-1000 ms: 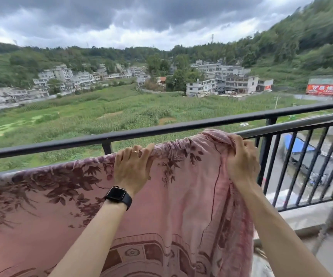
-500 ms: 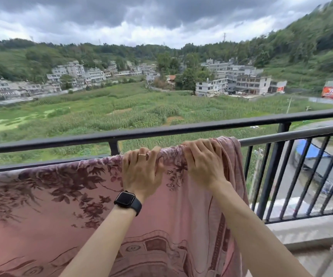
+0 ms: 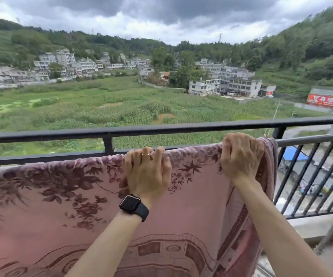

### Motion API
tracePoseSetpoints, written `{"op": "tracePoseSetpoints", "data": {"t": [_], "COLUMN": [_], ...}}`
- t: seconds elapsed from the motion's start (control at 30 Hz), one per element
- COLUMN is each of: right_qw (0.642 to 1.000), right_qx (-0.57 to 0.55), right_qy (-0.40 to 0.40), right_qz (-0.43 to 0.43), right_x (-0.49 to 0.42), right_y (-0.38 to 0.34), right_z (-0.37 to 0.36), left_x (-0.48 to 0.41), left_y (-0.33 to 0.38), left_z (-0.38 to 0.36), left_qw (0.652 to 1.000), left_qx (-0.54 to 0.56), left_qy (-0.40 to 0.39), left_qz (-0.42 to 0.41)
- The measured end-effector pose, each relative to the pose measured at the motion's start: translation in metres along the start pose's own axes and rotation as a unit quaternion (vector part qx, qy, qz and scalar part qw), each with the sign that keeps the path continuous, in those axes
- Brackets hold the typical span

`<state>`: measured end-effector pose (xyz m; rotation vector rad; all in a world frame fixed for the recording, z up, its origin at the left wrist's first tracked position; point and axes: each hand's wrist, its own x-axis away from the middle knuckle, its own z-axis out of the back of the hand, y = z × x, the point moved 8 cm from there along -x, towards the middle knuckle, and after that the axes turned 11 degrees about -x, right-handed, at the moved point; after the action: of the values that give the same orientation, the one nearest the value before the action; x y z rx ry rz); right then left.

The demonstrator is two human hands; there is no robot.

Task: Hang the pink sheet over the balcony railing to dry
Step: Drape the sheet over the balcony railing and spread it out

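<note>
1. The pink sheet [image 3: 61, 206] hangs over the lower bar of the balcony railing [image 3: 311, 139], right edge bunched.
2. My left hand [image 3: 147, 172] and right hand [image 3: 241, 154] curl over its top fold, gripping cloth — perhaps the bar too; I cannot tell.
3. I'd draw the hands apart along the bar, smoothing that bunched edge flat — with enough overhang that nothing slips.
</note>
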<state>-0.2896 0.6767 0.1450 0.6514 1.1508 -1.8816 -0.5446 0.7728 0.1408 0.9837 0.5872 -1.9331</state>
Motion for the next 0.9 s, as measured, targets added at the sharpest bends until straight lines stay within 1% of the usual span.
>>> {"op": "tracePoseSetpoints", "data": {"t": [0.03,0.1,0.2,0.27,0.37,0.43,0.6,0.7,0.8,0.9], "right_qw": [0.999,0.994,0.991,0.987,0.988,0.986,0.986,0.976,0.984,0.986], "right_qx": [-0.008,-0.025,-0.040,-0.025,-0.011,-0.009,-0.048,-0.043,-0.018,-0.018], "right_qy": [-0.004,-0.029,-0.046,-0.050,-0.038,-0.026,-0.010,-0.007,0.004,-0.024], "right_qz": [0.038,0.098,0.121,0.148,0.152,0.164,0.159,0.212,0.176,0.162], "right_x": [0.003,0.014,0.023,0.017,-0.004,-0.014,-0.010,-0.009,-0.021,-0.021], "right_y": [-0.014,-0.039,-0.049,-0.034,0.019,0.045,0.041,0.058,0.103,0.117], "right_z": [-0.001,-0.012,-0.022,-0.018,0.003,0.015,0.005,0.009,0.021,0.025], "left_x": [-0.003,-0.010,-0.017,-0.016,-0.012,-0.012,-0.011,-0.008,-0.009,-0.009], "left_y": [0.006,0.030,0.069,0.077,0.072,0.073,0.073,0.072,0.077,0.082], "left_z": [0.004,0.007,0.001,-0.011,-0.025,-0.026,-0.021,-0.017,-0.015,-0.012], "left_qw": [1.000,1.000,1.000,0.999,0.994,0.992,0.992,0.991,0.988,0.992], "left_qx": [0.004,0.016,0.008,-0.020,-0.052,-0.066,-0.089,-0.099,-0.116,-0.111], "left_qy": [0.004,0.004,-0.007,-0.008,0.023,0.044,0.057,0.058,0.062,0.058], "left_qz": [0.017,0.018,-0.023,-0.048,-0.088,-0.099,-0.067,-0.072,-0.076,-0.028]}}
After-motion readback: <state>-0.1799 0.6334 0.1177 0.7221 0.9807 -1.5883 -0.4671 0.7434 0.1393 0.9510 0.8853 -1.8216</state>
